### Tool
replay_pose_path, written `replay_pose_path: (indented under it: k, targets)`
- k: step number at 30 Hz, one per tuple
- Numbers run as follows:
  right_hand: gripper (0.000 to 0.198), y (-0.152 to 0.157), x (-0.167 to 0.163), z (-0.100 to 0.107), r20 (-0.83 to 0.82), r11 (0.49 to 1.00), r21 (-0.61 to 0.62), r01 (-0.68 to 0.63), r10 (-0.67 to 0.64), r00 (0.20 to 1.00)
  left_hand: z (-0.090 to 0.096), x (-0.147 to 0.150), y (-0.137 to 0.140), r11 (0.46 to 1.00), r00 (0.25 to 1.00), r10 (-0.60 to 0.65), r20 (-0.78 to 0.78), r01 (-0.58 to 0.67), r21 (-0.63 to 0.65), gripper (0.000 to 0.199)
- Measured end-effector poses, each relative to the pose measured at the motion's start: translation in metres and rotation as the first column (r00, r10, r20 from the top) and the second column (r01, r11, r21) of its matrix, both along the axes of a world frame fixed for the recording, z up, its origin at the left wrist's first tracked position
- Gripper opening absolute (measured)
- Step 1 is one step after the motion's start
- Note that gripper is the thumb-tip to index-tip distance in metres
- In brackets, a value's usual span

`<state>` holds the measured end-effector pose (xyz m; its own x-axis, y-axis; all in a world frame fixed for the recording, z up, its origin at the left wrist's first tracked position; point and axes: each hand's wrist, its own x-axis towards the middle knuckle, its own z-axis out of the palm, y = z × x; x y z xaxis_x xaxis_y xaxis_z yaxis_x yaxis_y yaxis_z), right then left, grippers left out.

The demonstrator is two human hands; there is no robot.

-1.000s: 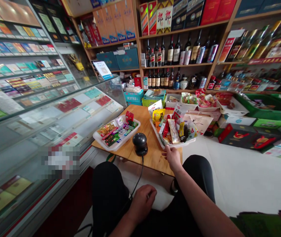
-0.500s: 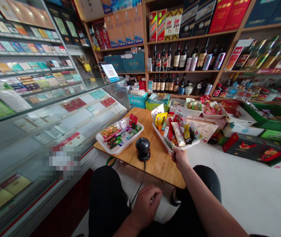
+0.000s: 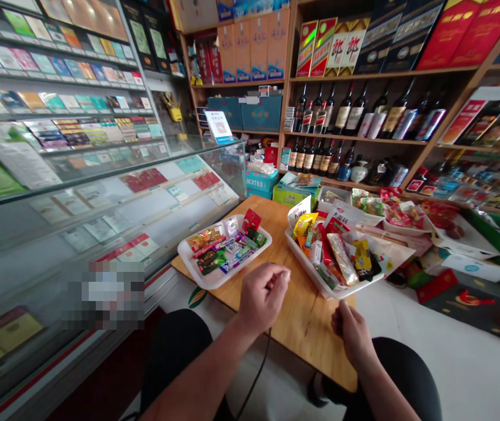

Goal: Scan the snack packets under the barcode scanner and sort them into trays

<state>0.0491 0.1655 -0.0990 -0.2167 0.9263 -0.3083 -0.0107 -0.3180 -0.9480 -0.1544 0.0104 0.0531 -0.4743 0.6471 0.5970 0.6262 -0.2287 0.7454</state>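
My left hand (image 3: 264,297) is raised over the near side of the wooden table (image 3: 300,318), fingers curled into a loose fist with nothing visible in it. It hides the black round device; only the black cable (image 3: 259,368) shows below it. To its left lies a white plastic tray (image 3: 201,280) of small wrapped snacks. My right hand (image 3: 354,334) is closed, just below the near corner of the second white tray (image 3: 320,285); I cannot tell whether it touches the rim. That tray holds several snack packets (image 3: 341,257), including red, yellow and black ones.
A glass display counter (image 3: 113,187) runs along the left. Behind the table stand a green box (image 3: 296,193) and more trays of packets (image 3: 401,213). Shelves of bottles (image 3: 350,111) line the back. A dark carton (image 3: 464,301) lies on the floor at right.
My left hand has risen from near my lap to over the table, covering the black device. My right hand no longer visibly grips the tray rim. The view has turned slightly left.
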Motion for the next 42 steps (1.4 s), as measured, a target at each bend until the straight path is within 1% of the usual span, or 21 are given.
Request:
replay_pose_path:
  k: [3, 5, 7, 10, 12, 14, 16, 19, 21, 23, 25, 27, 28, 30, 31, 33, 36, 38, 39, 40, 42]
  targets:
    - [0.052, -0.017, 0.0, -0.003, 0.177, 0.984, 0.143, -0.107, 0.081, 0.981, 0.002, -0.062, 0.019, 0.995, 0.994, 0.095, 0.059, -0.096, 0.019, 0.022]
    - [0.051, -0.022, -0.006, 0.008, 0.292, 0.954, 0.236, -0.185, 0.112, 0.95, -0.005, -0.11, 0.026, 0.982, 0.979, 0.188, 0.081, -0.188, -0.008, 0.027]
    - [0.05, -0.021, -0.017, 0.028, 0.375, 0.913, 0.315, -0.258, 0.13, 0.918, -0.018, -0.157, 0.025, 0.952, 0.951, 0.301, 0.063, -0.297, -0.07, 0.03]
    - [0.049, -0.014, -0.047, 0.067, 0.462, 0.837, 0.407, -0.366, 0.157, 0.873, -0.04, -0.22, 0.014, 0.851, 0.865, 0.501, -0.025, -0.498, -0.167, 0.027]
    - [0.046, -0.009, -0.076, 0.092, 0.516, 0.766, 0.449, -0.459, 0.197, 0.834, -0.053, -0.251, 0.005, 0.752, 0.779, 0.608, -0.153, -0.627, -0.203, 0.025]
    - [0.043, -0.007, -0.112, 0.115, 0.554, 0.69, 0.478, -0.544, 0.243, 0.796, -0.061, -0.273, -0.002, 0.654, 0.688, 0.655, -0.313, -0.724, -0.222, 0.028]
    - [0.039, -0.009, -0.152, 0.134, 0.559, 0.603, 0.503, -0.619, 0.32, 0.765, -0.066, -0.287, -0.006, 0.587, 0.639, 0.63, -0.44, -0.764, -0.268, 0.036]
    - [0.033, -0.016, -0.217, 0.154, 0.602, 0.435, 0.547, -0.715, 0.388, 0.698, -0.072, -0.296, -0.009, 0.519, 0.652, 0.556, -0.516, -0.757, -0.397, 0.043]
    - [0.025, -0.022, -0.26, 0.159, 0.653, 0.31, 0.565, -0.765, 0.399, 0.644, -0.077, -0.299, -0.011, 0.478, 0.657, 0.532, -0.534, -0.754, -0.451, 0.041]
    - [0.019, -0.027, -0.3, 0.156, 0.718, 0.171, 0.572, -0.802, 0.368, 0.591, -0.083, -0.303, -0.015, 0.449, 0.649, 0.533, -0.543, -0.761, -0.469, 0.036]
    - [0.014, -0.03, -0.338, 0.148, 0.787, 0.025, 0.562, -0.827, 0.292, 0.544, -0.088, -0.307, -0.019, 0.442, 0.65, 0.534, -0.541, -0.76, -0.477, 0.03]
    - [0.013, -0.032, -0.371, 0.138, 0.83, -0.093, 0.546, -0.833, 0.197, 0.522, -0.091, -0.311, -0.024, 0.45, 0.666, 0.528, -0.528, -0.746, -0.491, 0.027]
    - [0.017, -0.033, -0.385, 0.134, 0.844, -0.143, 0.534, -0.833, 0.148, 0.516, -0.091, -0.312, -0.026, 0.463, 0.672, 0.527, -0.52, -0.74, -0.488, 0.027]
    - [0.027, -0.035, -0.409, 0.125, 0.86, -0.214, 0.507, -0.835, 0.061, 0.507, -0.09, -0.314, -0.03, 0.498, 0.668, 0.542, -0.509, -0.744, -0.446, 0.025]
    - [0.03, -0.036, -0.418, 0.122, 0.864, -0.231, 0.495, -0.838, 0.024, 0.504, -0.088, -0.315, -0.032, 0.521, 0.662, 0.553, -0.506, -0.749, -0.409, 0.024]
    - [0.032, -0.039, -0.431, 0.116, 0.872, -0.236, 0.469, -0.851, -0.025, 0.488, -0.084, -0.315, -0.035, 0.578, 0.662, 0.56, -0.498, -0.743, -0.337, 0.021]
    - [0.024, -0.041, -0.439, 0.113, 0.895, -0.179, 0.434, -0.883, -0.024, 0.445, -0.079, -0.314, -0.037, 0.697, 0.725, 0.519, -0.453, -0.666, -0.267, 0.017]
    - [0.024, -0.038, -0.439, 0.112, 0.893, -0.097, 0.45, -0.888, 0.032, 0.449, -0.078, -0.312, -0.037, 0.763, 0.762, 0.526, -0.378, -0.619, -0.188, 0.017]
    - [0.024, -0.034, -0.438, 0.113, 0.876, -0.039, 0.479, -0.877, 0.075, 0.476, -0.078, -0.311, -0.036, 0.778, 0.77, 0.552, -0.32, -0.614, -0.135, 0.022]
    - [0.023, -0.03, -0.436, 0.113, 0.847, 0.03, 0.517, -0.855, 0.127, 0.516, -0.078, -0.308, -0.034, 0.78, 0.772, 0.587, -0.244, -0.62, -0.085, 0.029]
    - [0.021, -0.019, -0.43, 0.114, 0.748, 0.198, 0.578, -0.792, 0.26, 0.611, -0.079, -0.302, -0.03, 0.771, 0.772, 0.635, -0.035, -0.636, -0.037, 0.044]
